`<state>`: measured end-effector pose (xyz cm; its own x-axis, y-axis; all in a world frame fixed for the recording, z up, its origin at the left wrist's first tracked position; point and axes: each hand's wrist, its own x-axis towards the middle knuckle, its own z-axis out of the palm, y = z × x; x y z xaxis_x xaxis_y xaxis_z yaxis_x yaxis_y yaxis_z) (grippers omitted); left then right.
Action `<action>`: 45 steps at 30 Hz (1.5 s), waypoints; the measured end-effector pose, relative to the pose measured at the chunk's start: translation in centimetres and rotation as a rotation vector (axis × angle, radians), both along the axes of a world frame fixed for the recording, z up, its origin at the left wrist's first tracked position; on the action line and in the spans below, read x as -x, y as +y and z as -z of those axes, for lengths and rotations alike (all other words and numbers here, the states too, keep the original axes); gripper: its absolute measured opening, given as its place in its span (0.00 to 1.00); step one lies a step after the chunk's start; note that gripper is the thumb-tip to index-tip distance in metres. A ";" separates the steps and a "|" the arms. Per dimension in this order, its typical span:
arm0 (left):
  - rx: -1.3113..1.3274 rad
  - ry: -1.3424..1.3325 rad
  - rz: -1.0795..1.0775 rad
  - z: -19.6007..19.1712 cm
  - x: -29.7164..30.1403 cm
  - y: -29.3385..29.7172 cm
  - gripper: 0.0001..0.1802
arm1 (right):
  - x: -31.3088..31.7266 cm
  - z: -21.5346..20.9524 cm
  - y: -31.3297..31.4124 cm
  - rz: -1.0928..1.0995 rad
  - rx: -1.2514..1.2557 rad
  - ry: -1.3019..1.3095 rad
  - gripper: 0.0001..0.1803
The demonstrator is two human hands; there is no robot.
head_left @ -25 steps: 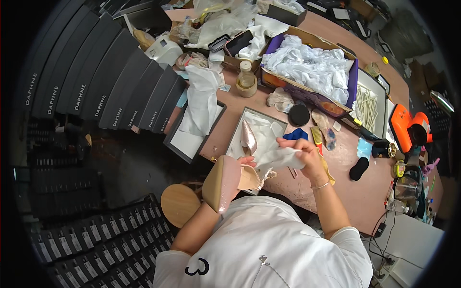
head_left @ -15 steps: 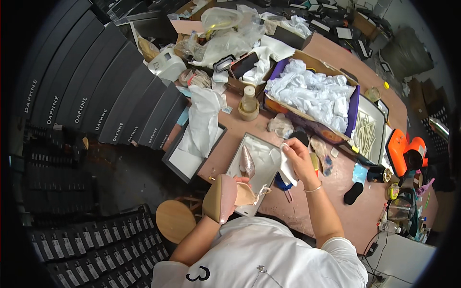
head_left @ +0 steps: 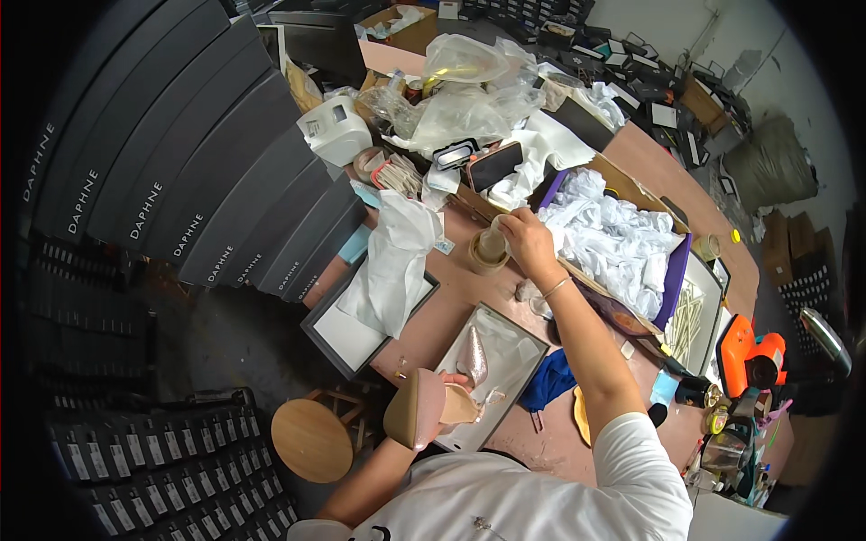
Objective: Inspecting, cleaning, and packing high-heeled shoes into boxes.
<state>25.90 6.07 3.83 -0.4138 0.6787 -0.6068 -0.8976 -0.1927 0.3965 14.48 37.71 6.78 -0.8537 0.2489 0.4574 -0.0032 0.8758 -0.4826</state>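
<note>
My left hand (head_left: 458, 395) is wrapped around a pink pointed shoe (head_left: 428, 410), its tan sole side turned to the left. Under it stands an open shoe box (head_left: 514, 374) lined with white paper, and a second glittery pink shoe (head_left: 472, 357) lies in that box. Farther off, the fingers of my right hand (head_left: 530, 242) close at the top of a small translucent bottle (head_left: 492, 242). A round tan holder (head_left: 485, 261) surrounds the bottle's base. My fingers hide the bottle's top, and no cloth shows in them.
Dark shoe boxes (head_left: 216, 171) are stacked at left beside a wooden stool (head_left: 312, 440). White paper (head_left: 390, 270) lies over another open box. A purple-edged carton (head_left: 675, 281) holds crumpled white paper. Blue cloth (head_left: 550, 382) lies near my right arm; an orange tool (head_left: 738, 343) sits at right.
My right hand has moved away from me and leftward to the bottle; the white cloth it held no longer shows. My left hand still holds the shoe. The view has shifted.
</note>
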 end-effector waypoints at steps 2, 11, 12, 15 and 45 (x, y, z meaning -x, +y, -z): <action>-0.032 -0.061 -0.006 0.3 0.4 -0.4 0.23 | -0.2 0.8 -1.0 0.045 -0.007 0.080 0.09; -0.025 0.013 -0.069 -1.9 0.4 -1.3 0.23 | -1.5 3.8 -0.9 0.045 0.111 0.142 0.24; -0.026 0.021 -0.073 -2.4 0.6 -1.4 0.23 | -2.4 3.7 -0.7 0.132 0.167 0.244 0.23; -0.026 -0.040 -0.217 -1.3 0.7 -2.1 0.23 | -6.3 2.5 -0.3 0.521 0.469 0.405 0.22; -0.102 0.328 0.073 -0.8 -8.3 -0.3 0.18 | -28.7 -3.8 -15.8 -0.504 0.197 -0.362 0.12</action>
